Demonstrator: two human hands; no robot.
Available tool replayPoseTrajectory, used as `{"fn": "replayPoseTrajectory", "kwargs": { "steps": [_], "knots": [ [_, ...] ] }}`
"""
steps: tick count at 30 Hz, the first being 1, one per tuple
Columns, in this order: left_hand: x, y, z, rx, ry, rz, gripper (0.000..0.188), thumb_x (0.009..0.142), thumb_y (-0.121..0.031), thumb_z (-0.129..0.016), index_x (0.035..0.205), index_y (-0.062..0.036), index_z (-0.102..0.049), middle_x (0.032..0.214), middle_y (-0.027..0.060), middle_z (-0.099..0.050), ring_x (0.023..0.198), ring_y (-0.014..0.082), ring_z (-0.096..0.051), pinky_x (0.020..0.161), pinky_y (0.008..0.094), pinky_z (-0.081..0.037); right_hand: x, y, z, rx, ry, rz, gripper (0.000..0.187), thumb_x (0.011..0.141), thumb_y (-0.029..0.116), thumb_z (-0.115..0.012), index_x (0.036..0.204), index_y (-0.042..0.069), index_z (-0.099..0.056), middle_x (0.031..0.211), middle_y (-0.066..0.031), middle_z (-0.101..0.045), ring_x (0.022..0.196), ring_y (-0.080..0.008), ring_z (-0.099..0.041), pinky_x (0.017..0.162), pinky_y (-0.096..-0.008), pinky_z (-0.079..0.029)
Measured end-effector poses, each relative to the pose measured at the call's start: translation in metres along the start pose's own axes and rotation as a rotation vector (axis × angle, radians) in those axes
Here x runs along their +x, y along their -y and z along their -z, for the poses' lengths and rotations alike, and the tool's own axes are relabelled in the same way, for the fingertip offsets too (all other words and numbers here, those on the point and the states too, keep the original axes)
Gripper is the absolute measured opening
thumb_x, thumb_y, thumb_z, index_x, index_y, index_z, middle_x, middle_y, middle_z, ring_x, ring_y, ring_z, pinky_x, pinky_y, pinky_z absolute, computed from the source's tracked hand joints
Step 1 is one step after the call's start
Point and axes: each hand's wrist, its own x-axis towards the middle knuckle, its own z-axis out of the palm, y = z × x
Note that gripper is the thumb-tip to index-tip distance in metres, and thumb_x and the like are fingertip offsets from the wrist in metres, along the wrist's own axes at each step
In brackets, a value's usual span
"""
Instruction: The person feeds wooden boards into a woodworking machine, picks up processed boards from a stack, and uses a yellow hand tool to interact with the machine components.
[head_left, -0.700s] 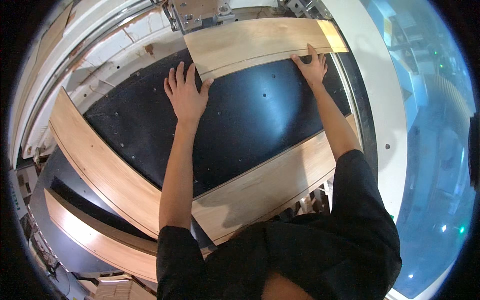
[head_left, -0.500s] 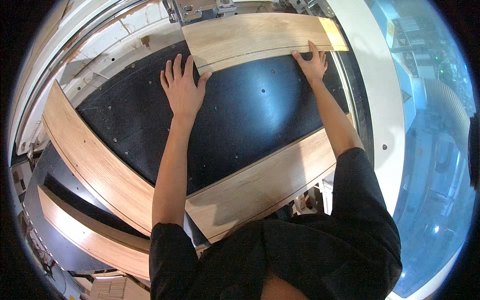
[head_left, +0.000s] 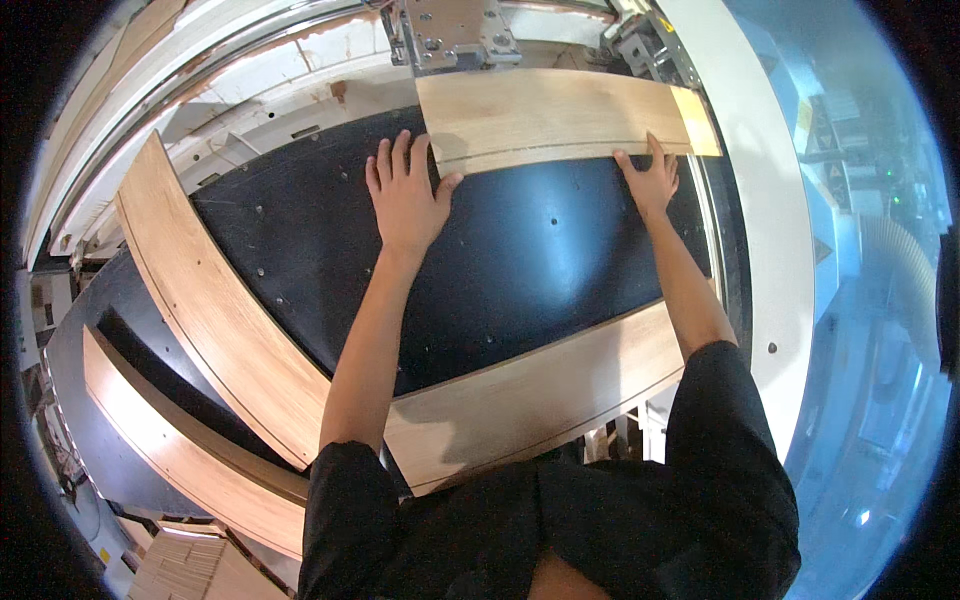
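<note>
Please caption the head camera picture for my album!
Left hand and right hand at a pale wooden board on a black table.

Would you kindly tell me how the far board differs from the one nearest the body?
The far board has the left hand and right hand at its edges; the near board has neither. The far board runs nearly crosswise; the near board slants up rightward. A yellowish band shows on the far board's right end, none on the near board's visible part. Both show wood grain and a dark line.
</note>
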Motion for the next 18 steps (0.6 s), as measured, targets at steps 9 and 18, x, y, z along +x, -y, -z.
{"fn": "replayPoseTrajectory", "kwargs": {
  "steps": [9, 18],
  "knots": [
    [0.002, 0.001, 0.000, -0.013, -0.005, -0.004, 0.068, 0.093, -0.047, -0.072, 0.143, -0.0066, -0.049, 0.152, 0.0204, -0.047, 0.147, 0.0440, -0.036, 0.121, 0.0623, -0.024, 0.006, 0.003, -0.004, -0.050, -0.001, 0.008, 0.105, 0.071, 0.085, -0.070, 0.156, 0.029, -0.043, 0.159, -0.0357, -0.032, 0.153, -0.0493, -0.023, 0.121, -0.0642, -0.017],
    [0.002, 0.000, 0.003, 0.028, 0.049, 0.034, 0.072, 0.094, -0.052, -0.069, 0.148, -0.0099, -0.046, 0.157, 0.0153, -0.044, 0.151, 0.0389, -0.032, 0.124, 0.0579, -0.021, 0.006, 0.004, -0.001, -0.024, 0.013, -0.008, 0.106, 0.071, 0.084, -0.072, 0.156, 0.029, -0.043, 0.160, -0.0371, -0.029, 0.153, -0.0494, -0.022, 0.122, -0.0632, -0.016]
  ]
}}
